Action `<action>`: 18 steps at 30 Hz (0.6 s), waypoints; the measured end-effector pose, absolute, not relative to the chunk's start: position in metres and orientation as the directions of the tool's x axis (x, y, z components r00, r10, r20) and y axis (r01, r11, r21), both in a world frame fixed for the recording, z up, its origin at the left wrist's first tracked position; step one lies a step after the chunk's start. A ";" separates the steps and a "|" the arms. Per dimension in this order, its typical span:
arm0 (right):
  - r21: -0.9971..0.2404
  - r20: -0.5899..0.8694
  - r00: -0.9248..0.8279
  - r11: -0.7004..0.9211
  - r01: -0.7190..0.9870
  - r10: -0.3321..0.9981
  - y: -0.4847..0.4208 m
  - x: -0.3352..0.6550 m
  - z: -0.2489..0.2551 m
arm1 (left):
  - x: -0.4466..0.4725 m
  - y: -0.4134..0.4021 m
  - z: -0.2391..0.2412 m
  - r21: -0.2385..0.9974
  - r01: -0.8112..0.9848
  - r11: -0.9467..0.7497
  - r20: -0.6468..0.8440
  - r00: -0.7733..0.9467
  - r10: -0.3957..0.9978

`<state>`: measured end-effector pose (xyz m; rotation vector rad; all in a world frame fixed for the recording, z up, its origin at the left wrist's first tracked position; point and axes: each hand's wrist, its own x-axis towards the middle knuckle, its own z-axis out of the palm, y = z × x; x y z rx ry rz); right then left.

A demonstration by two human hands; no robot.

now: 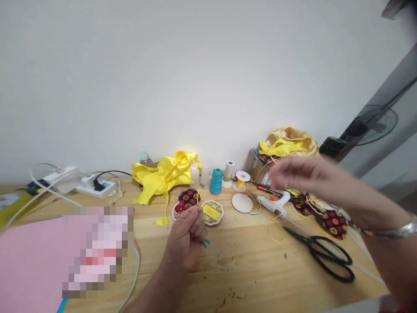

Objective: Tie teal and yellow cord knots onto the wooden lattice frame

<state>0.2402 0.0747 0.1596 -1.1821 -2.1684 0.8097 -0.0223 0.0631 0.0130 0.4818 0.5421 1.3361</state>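
My left hand point(187, 237) is curled closed above the wooden table point(241, 269), pinching a thin yellow thread with a bit of teal showing below the fingers. Just beyond it lie a round fretwork disc with a yellow centre point(212, 212) and round patterned fabric discs point(185, 202). My right hand point(301, 176) hovers blurred over the white glue gun point(273, 203) and a red pen point(265, 189); its fingers look stretched out and hold nothing that I can see. A metal bangle sits on that wrist.
Black scissors point(325, 254) lie at the right front. Yellow fabric point(166, 176), a teal thread spool point(216, 181), white bottles, a plain wooden disc point(242, 202) and a yellow ribbon reel stand at the back. A power strip point(96, 187) and pink sheet point(32, 261) lie left.
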 end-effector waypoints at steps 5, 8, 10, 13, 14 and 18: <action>-0.139 -0.001 -0.361 0.358 0.923 0.932 0.060 0.261 0.086 | -0.018 0.061 0.010 0.660 -0.730 0.176 -0.119 0.130 0.984; -0.362 0.121 -0.394 0.410 0.837 0.911 0.065 0.231 0.078 | -0.014 0.058 0.008 0.719 -0.679 0.148 -0.101 0.109 0.989; -0.628 0.124 -0.432 0.408 0.663 0.893 0.073 0.199 0.076 | -0.012 0.057 0.007 0.756 -0.641 0.133 -0.086 0.105 0.991; -0.892 0.067 -0.389 0.230 0.390 0.919 0.084 0.158 0.063 | -0.009 0.055 0.005 0.794 -0.593 0.132 -0.074 0.121 0.990; -0.946 0.032 -0.391 0.154 0.285 0.920 0.087 0.149 0.057 | -0.009 0.055 0.004 0.802 -0.582 0.133 -0.073 0.126 0.989; -0.999 0.012 -0.430 0.024 0.024 0.903 0.094 0.134 0.036 | -0.008 0.055 -0.001 0.839 -0.523 0.153 -0.086 0.150 0.985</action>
